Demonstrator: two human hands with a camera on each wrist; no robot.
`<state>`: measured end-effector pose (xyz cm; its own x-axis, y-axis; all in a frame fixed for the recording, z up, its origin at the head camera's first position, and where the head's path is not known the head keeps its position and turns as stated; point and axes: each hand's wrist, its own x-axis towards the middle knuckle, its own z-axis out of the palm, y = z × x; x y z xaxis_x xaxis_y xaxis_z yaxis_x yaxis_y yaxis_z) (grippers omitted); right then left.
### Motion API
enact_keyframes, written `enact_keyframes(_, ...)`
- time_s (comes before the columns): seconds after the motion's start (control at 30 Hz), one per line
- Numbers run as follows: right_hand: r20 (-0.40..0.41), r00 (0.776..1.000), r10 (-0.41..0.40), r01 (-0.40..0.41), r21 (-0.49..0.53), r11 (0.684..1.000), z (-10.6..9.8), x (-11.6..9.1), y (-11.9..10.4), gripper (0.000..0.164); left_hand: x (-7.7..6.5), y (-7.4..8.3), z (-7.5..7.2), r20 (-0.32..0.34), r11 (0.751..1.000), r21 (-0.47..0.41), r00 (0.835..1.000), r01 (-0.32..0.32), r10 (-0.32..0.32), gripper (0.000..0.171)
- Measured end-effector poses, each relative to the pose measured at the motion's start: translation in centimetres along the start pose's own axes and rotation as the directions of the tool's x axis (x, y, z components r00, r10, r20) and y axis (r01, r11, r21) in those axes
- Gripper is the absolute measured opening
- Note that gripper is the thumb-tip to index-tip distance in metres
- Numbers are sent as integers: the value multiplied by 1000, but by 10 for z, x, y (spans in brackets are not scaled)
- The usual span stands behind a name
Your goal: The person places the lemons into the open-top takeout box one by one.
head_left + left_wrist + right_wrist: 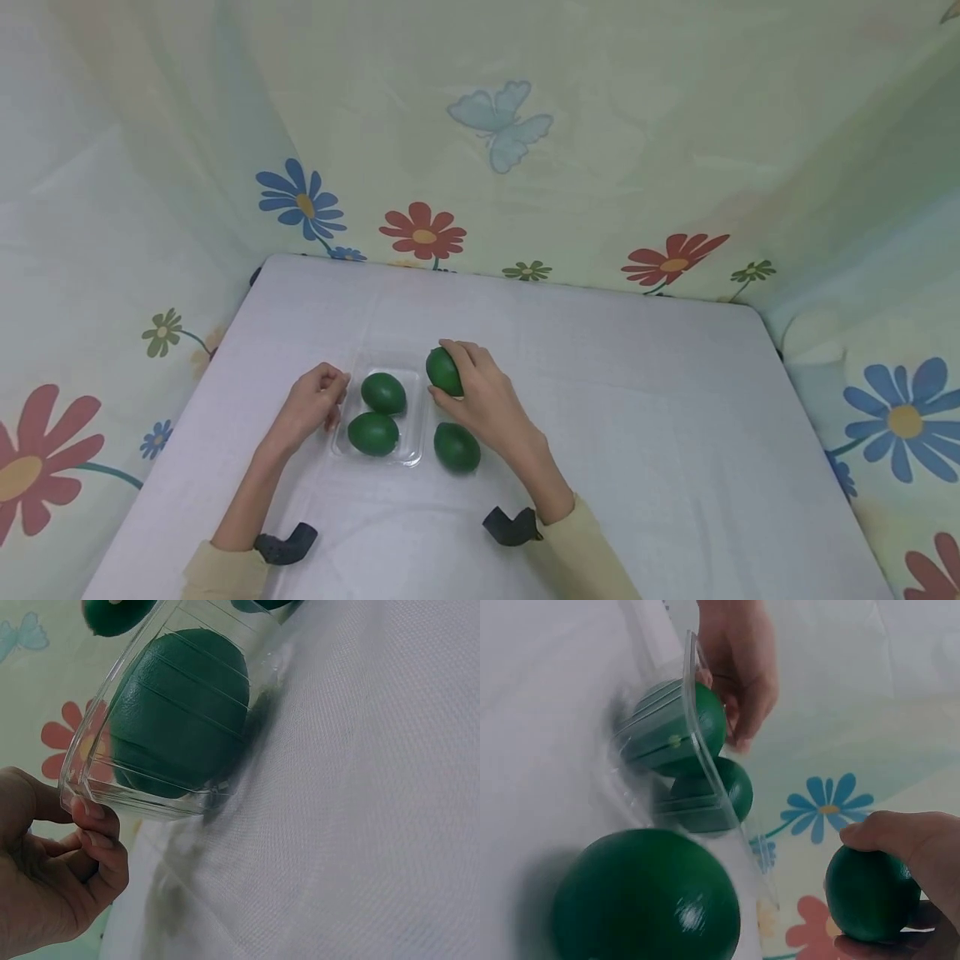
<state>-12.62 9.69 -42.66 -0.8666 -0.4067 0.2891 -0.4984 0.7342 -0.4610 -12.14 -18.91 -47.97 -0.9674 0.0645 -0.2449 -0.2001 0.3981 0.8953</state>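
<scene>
A clear plastic container stands on the table with two green limes inside, a farther lime and a nearer lime. My left hand pinches the container's left rim between thumb and fingers, as the left wrist view shows at the container wall. Just past the container's right side, my right hand grips another lime. In the right wrist view this held lime is clear of the table, between thumb and fingers. One more lime lies on the cloth right of the container.
A white cloth covers the table. Behind and beside it hangs a curtain printed with flowers and a butterfly. Each wrist carries a dark camera mount, one left and one right.
</scene>
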Motion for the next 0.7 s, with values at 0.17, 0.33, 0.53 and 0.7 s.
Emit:
enact_keyframes(0.17, 66, 997, -28, 29, -19, 999, 6, 22, -11, 66, 0, 0, 1, 1, 1000, 2, 1000, 0, 0, 33)
enact_keyframes(0.33, 159, 986, -53, 59, -30, 998, 17, 41, -21, 66, 1, 0, 1, -3, 1000, 3, 1000, -8, 8, 33)
enact_keyframes(0.53, 268, 961, -67, 86, -60, 994, 36, 62, -30, 67, 2, -1, 1, -4, 1000, 2, 1000, -1, 1, 32)
enact_keyframes(0.7, 314, 949, -44, 74, -84, 994, 49, 75, -33, 67, 4, -3, 2, -1, 1000, -8, 1000, -1, 1, 31)
